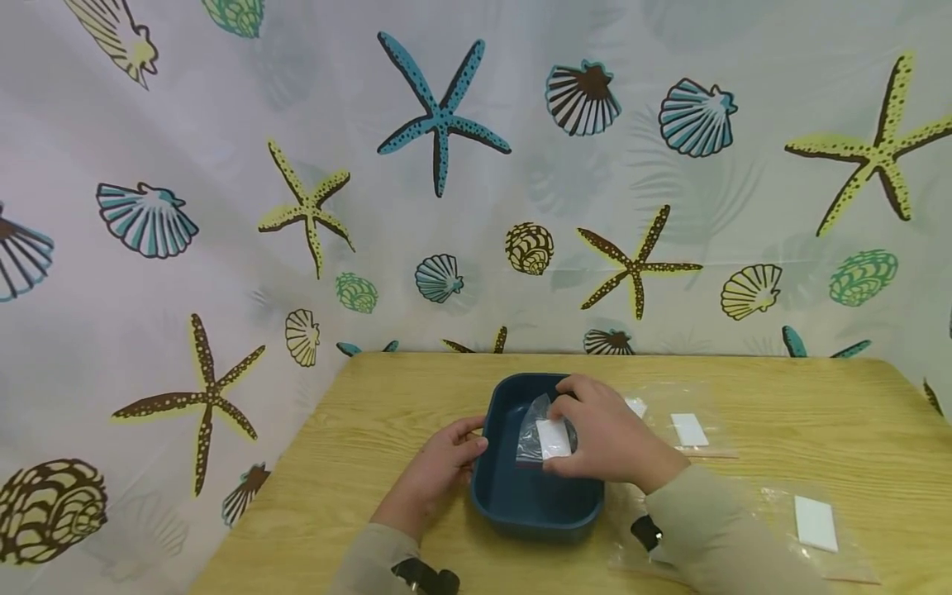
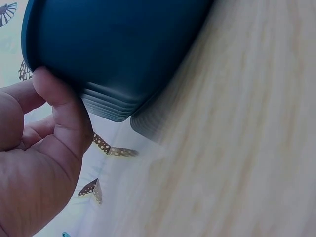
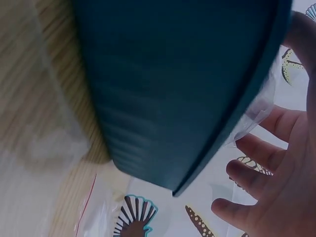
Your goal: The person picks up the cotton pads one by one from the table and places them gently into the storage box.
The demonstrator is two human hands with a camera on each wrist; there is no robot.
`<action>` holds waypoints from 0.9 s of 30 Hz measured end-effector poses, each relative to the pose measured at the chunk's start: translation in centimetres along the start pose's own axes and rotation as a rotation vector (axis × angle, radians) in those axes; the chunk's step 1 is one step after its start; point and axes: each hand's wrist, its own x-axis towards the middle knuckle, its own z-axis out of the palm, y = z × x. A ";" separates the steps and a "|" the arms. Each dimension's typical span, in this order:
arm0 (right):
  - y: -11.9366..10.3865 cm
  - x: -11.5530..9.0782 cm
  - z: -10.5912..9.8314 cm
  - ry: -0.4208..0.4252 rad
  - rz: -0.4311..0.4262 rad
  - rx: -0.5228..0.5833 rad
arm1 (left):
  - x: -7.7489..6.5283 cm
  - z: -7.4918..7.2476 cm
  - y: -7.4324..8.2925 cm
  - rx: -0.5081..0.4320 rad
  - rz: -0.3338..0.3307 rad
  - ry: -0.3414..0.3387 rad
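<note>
Near the middle of a wood-grain table (image 1: 402, 397), a blue tub (image 1: 535, 500) stands open side up, its long axis running near to far. Over or inside it is a clear bag (image 1: 529, 442); how deep it sits cannot be told. Its red-edged end points near, its narrower end far, and its white label (image 1: 554, 440) also runs near to far. The right hand (image 1: 606, 430) arches over the tub's right rim and pinches the bag, thumb near, fingers far. The left hand (image 1: 446, 454) touches the tub's left wall, thumb bent; whether it grips is unclear. Other bags (image 1: 719, 413) lie to the right.
</note>
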 end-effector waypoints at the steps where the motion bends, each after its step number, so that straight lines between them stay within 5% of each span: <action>1: -0.2 0.1 0.1 -0.004 0.003 0.000 | 0.0 0.0 0.0 0.002 -0.001 0.003; 27: -1.3 1.0 0.9 -0.066 0.053 -0.067 | -0.2 0.0 0.0 -0.012 0.014 0.005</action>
